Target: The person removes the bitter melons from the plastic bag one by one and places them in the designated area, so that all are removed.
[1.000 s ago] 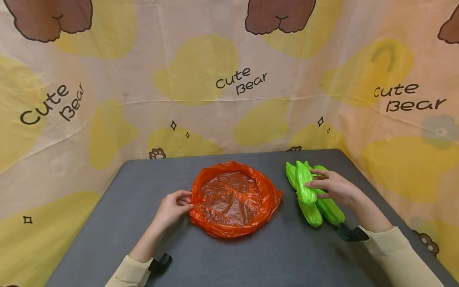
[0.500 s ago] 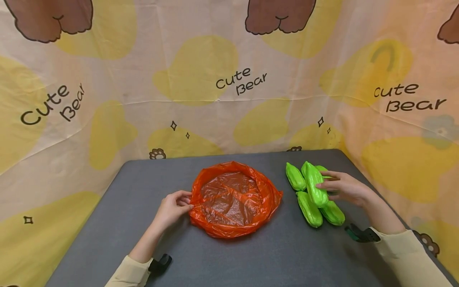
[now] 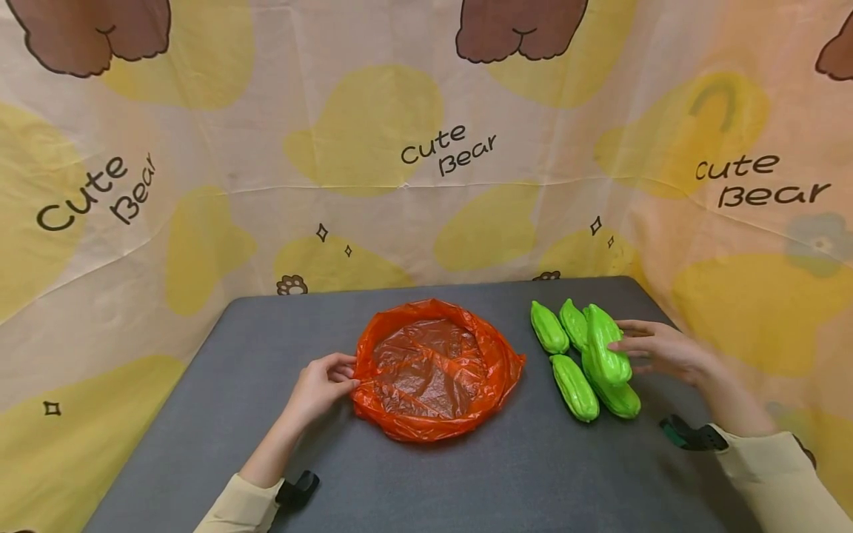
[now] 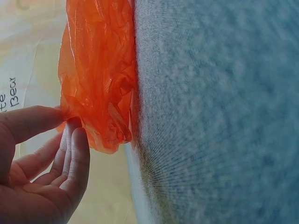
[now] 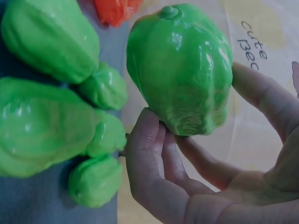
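Observation:
An orange-red plastic bag [image 3: 433, 437] stands with its mouth spread wide and its rim rolled outward. At its left edge my left hand [image 3: 320, 389] pinches the rim between thumb and fingers; in the left wrist view, this hand [image 4: 51, 172] meets the thin plastic [image 4: 100, 70]. My right hand [image 3: 666, 352] holds a glossy, bright green ribbed gourd [image 3: 608, 352] above other gourds like it. In the right wrist view, thumb and fingers grip that gourd [image 5: 182, 70] from both sides. Gourds lie under and beside it, including one at the front [image 3: 575, 389].
Several green gourds, one farthest left [image 3: 549, 328], lie close together on the grey table [image 3: 466, 488], right of the bag. Printed cloth [image 3: 373, 141] hangs behind and along both sides. Each wrist wears a black strap [image 3: 693, 435].
My right hand has moved rightward with the held gourd, uncovering gourds on the left of the group. My left hand and the bag have stayed in place.

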A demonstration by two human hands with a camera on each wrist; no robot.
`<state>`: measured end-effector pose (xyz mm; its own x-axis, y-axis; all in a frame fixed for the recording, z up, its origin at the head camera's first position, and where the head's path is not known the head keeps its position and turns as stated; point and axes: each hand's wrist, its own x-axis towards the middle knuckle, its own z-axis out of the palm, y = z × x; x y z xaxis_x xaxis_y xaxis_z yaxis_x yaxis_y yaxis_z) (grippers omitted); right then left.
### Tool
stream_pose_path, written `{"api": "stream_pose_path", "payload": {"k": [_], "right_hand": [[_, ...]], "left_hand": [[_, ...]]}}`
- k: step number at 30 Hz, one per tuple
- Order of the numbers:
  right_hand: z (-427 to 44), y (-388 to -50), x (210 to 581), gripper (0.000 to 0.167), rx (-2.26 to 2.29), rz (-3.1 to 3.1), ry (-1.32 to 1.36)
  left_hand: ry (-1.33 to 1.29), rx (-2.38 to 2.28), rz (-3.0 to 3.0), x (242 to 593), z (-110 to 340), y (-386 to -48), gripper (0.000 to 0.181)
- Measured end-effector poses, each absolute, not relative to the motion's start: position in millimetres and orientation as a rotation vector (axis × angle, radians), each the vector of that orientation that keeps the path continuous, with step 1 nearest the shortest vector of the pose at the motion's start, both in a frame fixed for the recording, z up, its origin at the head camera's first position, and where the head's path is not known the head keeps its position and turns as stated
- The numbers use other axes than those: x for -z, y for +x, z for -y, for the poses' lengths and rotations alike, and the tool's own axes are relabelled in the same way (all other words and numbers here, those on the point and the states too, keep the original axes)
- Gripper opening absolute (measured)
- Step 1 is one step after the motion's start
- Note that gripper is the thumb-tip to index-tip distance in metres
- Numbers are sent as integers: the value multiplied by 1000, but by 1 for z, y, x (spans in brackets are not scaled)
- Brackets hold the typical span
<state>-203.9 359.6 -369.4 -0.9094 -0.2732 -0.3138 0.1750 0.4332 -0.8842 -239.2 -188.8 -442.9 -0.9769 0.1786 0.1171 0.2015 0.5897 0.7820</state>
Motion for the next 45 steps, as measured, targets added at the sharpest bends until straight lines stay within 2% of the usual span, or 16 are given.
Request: {"api": "stream_pose_path", "payload": {"k": [22,45], "right_hand": [[-403,-194,376,82,1389,-2316,-57],[-433,-191,406,83,1372,-2276,51]], "left_hand": [[-331,1387,2770,444,189,-238,34],[-338,1376,2764,444,189,-237,33]]}}
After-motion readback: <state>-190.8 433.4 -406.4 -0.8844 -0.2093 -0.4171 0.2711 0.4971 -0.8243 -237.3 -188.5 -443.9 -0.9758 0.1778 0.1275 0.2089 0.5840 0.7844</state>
